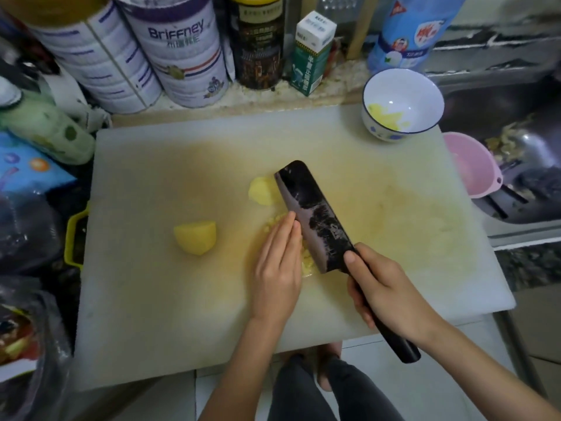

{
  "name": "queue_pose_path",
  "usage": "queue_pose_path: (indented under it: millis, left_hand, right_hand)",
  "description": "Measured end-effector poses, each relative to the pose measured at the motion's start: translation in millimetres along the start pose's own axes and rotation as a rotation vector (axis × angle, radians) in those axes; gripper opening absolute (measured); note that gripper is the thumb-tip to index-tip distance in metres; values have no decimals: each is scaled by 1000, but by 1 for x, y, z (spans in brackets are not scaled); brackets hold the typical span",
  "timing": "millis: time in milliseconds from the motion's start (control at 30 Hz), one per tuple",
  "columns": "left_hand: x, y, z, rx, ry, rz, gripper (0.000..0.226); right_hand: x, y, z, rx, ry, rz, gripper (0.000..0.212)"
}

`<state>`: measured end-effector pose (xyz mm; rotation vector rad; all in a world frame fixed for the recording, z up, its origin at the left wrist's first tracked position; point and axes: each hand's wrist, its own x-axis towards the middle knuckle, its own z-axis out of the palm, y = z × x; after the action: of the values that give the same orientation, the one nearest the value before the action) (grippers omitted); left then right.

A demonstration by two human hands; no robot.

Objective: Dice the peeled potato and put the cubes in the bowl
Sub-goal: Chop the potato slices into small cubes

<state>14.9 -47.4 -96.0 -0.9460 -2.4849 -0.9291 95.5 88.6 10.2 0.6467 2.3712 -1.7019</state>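
Two peeled potato chunks lie on the white cutting board (151, 299): one (195, 237) left of centre, another (262, 191) partly behind the blade. A black cleaver (312, 217) slants across the board's middle, and my right hand (385, 296) grips its handle. My left hand (277, 268) lies flat with straight fingers against the blade's left side, pressing a pile of small potato cubes (306, 262) toward the blade. A white bowl with a blue rim (402, 104) stands at the board's far right corner with some yellow cubes inside.
Large tins (182, 47), a dark can, a green carton (312, 53) and a blue bag line the back. A pale green bottle (45, 129) lies at the left. A pink strainer (469, 165) and the metal sink (516, 153) sit to the right.
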Motion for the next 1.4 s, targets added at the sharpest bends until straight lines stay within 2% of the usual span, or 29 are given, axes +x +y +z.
queue_pose_path:
  millis: [133,200,333,433,500,567,733,867,933,1033,1200,1300,1400]
  left_hand:
    - [-8,-13,-1,24,-35,-27,23]
    - [-4,-13,-6,10,-37,-128,24]
    - [15,-10,-13,-55,-160,-385,47]
    - [20,-8,-5,-104,-277,-366,56]
    - [18,-3,0,-135,-294,-352,53]
    - [13,3,2,-182,-255,-375,48]
    - [8,13,2,-281,-148,-487,44]
    - [17,4,-3,-114,-136,-535,49]
    - [22,-1,-1,-53,-193,-566,52]
    - [19,-2,4,-89,-230,-550,53]
    - [8,9,0,-246,-195,-460,41]
    - [10,8,-2,-305,-123,-543,39]
    - [16,1,-2,-207,-120,-582,43]
  right_hand:
    - [5,5,-5,-40,41,-21,31]
    - [5,10,-8,-88,71,-18,31]
    - [1,24,-14,-181,106,-21,30]
    - [-3,37,-18,-425,145,-160,31]
    - [-4,44,-21,-552,177,-202,32]
    - [-6,52,-21,-519,205,-184,30]
    - [-14,65,-8,-257,202,-68,32]
    - [-17,64,-8,-166,200,-23,26]
    - [-17,68,-12,-337,241,-104,29]
    - [-18,70,-16,-615,318,-226,34]
    - [-25,70,-7,-799,267,-310,42]
    - [-29,70,-2,-645,265,-272,36]
    - [-28,67,0,-268,296,-94,20]
